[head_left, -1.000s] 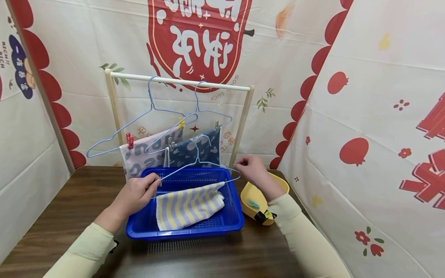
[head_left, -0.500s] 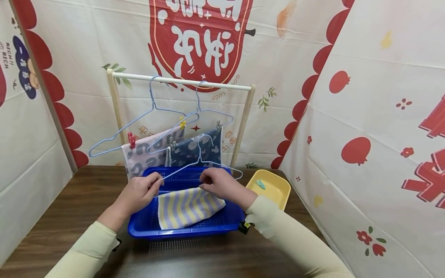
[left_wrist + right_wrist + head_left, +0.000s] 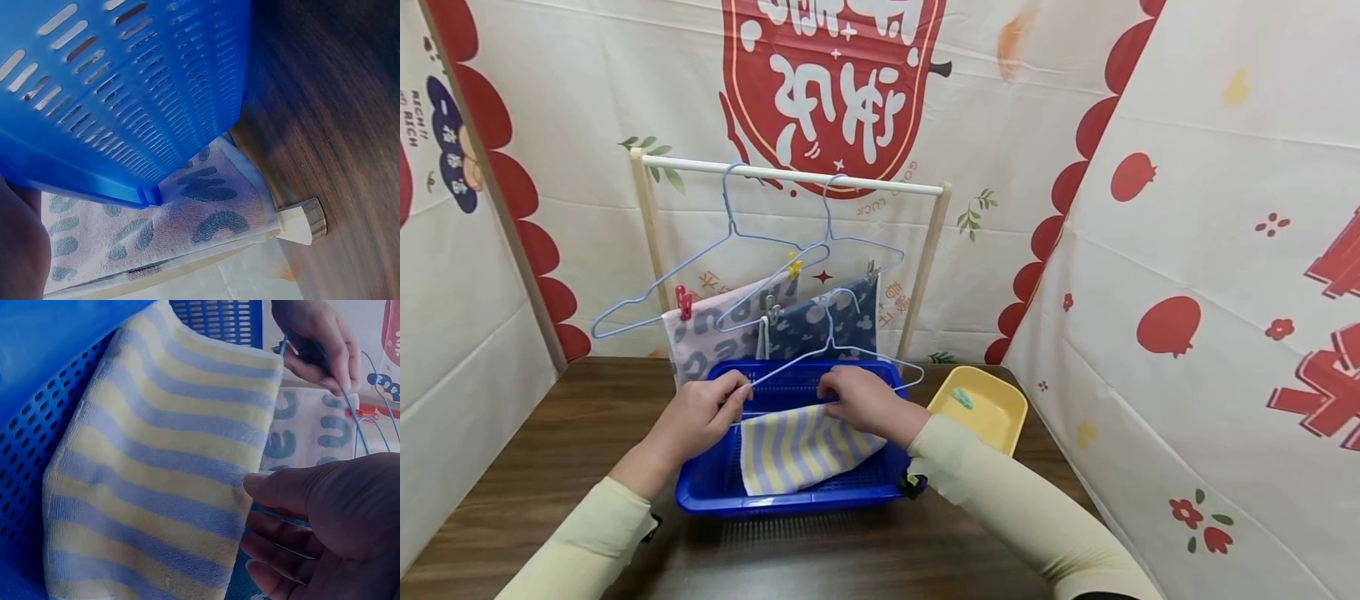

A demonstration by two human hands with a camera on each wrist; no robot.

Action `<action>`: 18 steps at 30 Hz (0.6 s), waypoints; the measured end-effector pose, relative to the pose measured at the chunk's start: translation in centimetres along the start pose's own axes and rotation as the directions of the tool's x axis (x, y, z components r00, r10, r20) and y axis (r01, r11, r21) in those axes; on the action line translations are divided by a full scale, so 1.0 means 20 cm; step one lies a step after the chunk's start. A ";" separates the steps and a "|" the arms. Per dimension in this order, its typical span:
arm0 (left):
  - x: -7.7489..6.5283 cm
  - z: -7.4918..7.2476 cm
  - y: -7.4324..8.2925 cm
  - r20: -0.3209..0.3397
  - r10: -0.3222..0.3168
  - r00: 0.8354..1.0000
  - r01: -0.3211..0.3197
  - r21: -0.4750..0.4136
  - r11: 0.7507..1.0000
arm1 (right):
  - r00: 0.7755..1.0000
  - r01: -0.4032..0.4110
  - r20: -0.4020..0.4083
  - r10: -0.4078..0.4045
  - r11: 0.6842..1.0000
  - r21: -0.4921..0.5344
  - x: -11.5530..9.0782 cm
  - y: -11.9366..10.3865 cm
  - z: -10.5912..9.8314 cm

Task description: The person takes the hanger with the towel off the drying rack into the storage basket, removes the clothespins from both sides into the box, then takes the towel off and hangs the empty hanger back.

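My left hand (image 3: 703, 414) grips the left corner of a blue wire hanger (image 3: 805, 358), held above the blue basket (image 3: 700, 493). A yellow-and-lavender striped towel (image 3: 797, 454) lies along the hanger's bottom bar and hangs down into the basket. My right hand (image 3: 868, 402) pinches the towel's top edge. In the right wrist view the thumb of my right hand (image 3: 337, 512) is on the front of the striped towel (image 3: 162, 444), the other fingers behind its edge. The left wrist view shows mostly the blue basket (image 3: 144, 94), with little of my left hand (image 3: 22, 250).
Behind the basket stands a rack (image 3: 790, 175) with two hangers. A pink towel (image 3: 715, 333) and a dark blue towel (image 3: 823, 325) hang there by clothespins. A yellow tray (image 3: 1011, 417) at right holds a teal clothespin (image 3: 962, 398). Printed cloth walls surround the table (image 3: 595, 400).
My right hand has moved left, from beside the hanger's right corner to the striped towel's top edge, and slid slightly further left along it. My left hand keeps its grip on the hanger.
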State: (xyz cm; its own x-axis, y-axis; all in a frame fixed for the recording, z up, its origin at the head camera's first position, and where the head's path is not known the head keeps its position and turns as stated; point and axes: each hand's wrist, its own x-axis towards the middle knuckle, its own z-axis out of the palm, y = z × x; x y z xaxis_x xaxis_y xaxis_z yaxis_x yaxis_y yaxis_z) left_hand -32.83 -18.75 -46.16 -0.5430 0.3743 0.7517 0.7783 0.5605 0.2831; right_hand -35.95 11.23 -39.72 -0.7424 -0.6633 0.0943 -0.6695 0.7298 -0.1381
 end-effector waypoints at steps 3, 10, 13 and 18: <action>0.00 0.01 0.00 -0.001 -0.003 1.000 0.003 -0.007 1.000 | 1.000 -0.003 0.003 0.003 1.000 -0.012 0.00 0.00 0.00; 0.01 0.00 0.00 -0.015 -0.005 1.000 0.005 -0.018 1.000 | 1.000 0.019 -0.006 -0.019 1.000 0.007 0.01 0.00 0.03; 0.00 0.00 0.00 -0.015 -0.012 1.000 0.012 -0.022 1.000 | 0.999 0.029 -0.015 -0.028 0.999 0.018 0.01 0.00 0.03; 0.00 -0.01 0.01 -0.009 -0.018 1.000 0.018 -0.023 1.000 | 0.999 0.033 -0.025 -0.032 0.999 0.041 0.01 -0.01 0.03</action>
State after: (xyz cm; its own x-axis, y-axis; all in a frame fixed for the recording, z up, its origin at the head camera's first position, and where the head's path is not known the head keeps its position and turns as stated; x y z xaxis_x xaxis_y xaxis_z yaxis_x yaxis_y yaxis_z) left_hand -32.67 -18.75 -46.03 -0.5540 0.3576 0.7518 0.7756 0.5498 0.3100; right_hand -35.97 10.88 -40.28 -0.7211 -0.6818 0.1235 -0.6921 0.7003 -0.1750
